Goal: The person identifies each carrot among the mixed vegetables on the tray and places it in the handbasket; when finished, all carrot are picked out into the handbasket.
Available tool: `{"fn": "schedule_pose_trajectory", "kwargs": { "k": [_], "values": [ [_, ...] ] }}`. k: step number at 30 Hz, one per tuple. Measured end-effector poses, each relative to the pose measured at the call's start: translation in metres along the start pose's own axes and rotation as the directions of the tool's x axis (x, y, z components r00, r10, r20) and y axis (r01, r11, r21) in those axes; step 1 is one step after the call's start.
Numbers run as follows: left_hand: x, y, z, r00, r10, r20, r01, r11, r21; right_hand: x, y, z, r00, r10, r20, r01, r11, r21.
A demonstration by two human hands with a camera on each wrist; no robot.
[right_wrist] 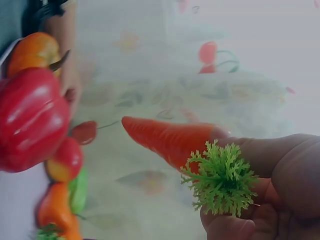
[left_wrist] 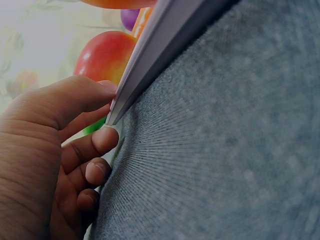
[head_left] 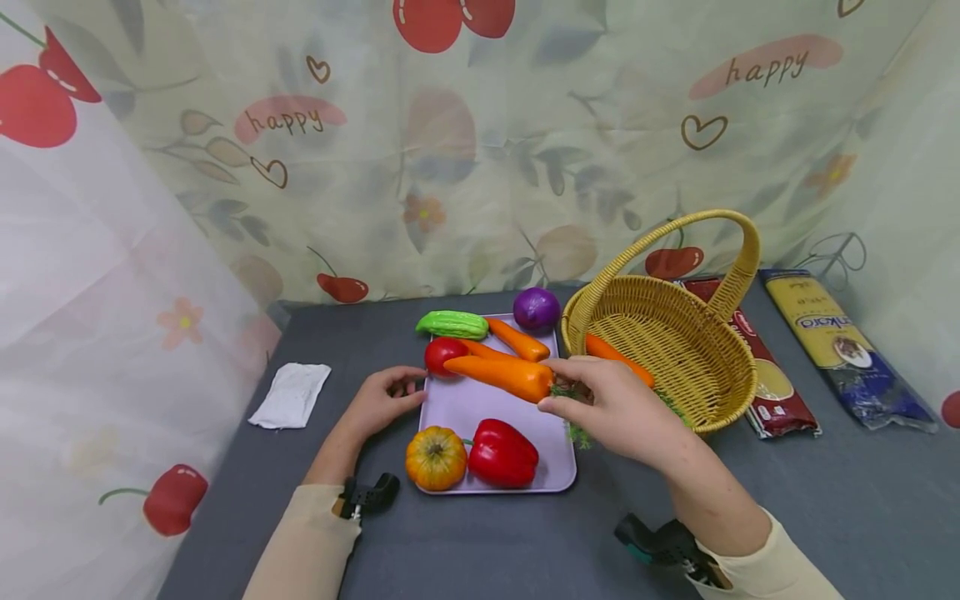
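Note:
My right hand (head_left: 626, 410) pinches an orange carrot (head_left: 501, 376) by its leafy end, above the lilac tray (head_left: 468, 406). In the right wrist view this carrot (right_wrist: 167, 140) points away from the hand, with green leaves (right_wrist: 222, 177) beside the thumb. My left hand (head_left: 381, 404) is at the tray's left edge; its thumb and forefinger pinch the tray rim (left_wrist: 142, 67) in the left wrist view. On the tray lie a red pepper (head_left: 502, 454), a small pumpkin (head_left: 436, 458), a red round fruit (head_left: 444, 357), a green bumpy gourd (head_left: 452, 323) and more carrots (head_left: 519, 340), partly hidden.
A purple onion (head_left: 536, 309) sits at the tray's far right corner. Right of the tray stands a wicker basket (head_left: 735, 367) with a tall handle; another carrot (head_left: 618, 358) shows by its near side. Two packets (head_left: 783, 383) (head_left: 847, 350) lie further right, a white tissue pack (head_left: 291, 395) far left.

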State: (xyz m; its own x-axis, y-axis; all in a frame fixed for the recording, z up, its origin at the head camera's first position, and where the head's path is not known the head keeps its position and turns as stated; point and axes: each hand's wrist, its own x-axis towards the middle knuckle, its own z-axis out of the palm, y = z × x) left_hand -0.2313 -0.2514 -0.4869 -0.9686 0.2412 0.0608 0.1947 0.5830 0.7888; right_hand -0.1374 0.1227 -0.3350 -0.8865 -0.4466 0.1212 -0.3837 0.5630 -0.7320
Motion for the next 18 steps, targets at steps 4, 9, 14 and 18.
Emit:
{"fn": "schedule_pose_trajectory", "kwargs": {
  "k": [4, 9, 14, 18],
  "values": [
    [0.000, 0.000, 0.000, 1.000, 0.006, 0.002, -0.006, 1.000, -0.001, -0.012, -0.009, -0.011, 0.999, -0.026, -0.032, 0.027, 0.999, 0.042],
    [0.001, 0.000, 0.000, 1.000, 0.018, 0.001, -0.018, 1.000, -0.002, -0.026, -0.018, -0.026, 0.995, -0.059, -0.076, 0.062, 0.997, 0.042],
    [0.001, 0.000, 0.000, 1.000, 0.017, 0.000, -0.017, 1.000, 0.001, -0.040, -0.020, -0.043, 0.987, -0.080, -0.140, 0.083, 0.996, 0.012],
    [0.000, 0.000, 0.000, 1.000, 0.018, 0.002, -0.018, 1.000, -0.004, -0.051, -0.017, -0.055, 0.977, -0.091, -0.191, 0.096, 0.995, 0.012]
  ]
}}
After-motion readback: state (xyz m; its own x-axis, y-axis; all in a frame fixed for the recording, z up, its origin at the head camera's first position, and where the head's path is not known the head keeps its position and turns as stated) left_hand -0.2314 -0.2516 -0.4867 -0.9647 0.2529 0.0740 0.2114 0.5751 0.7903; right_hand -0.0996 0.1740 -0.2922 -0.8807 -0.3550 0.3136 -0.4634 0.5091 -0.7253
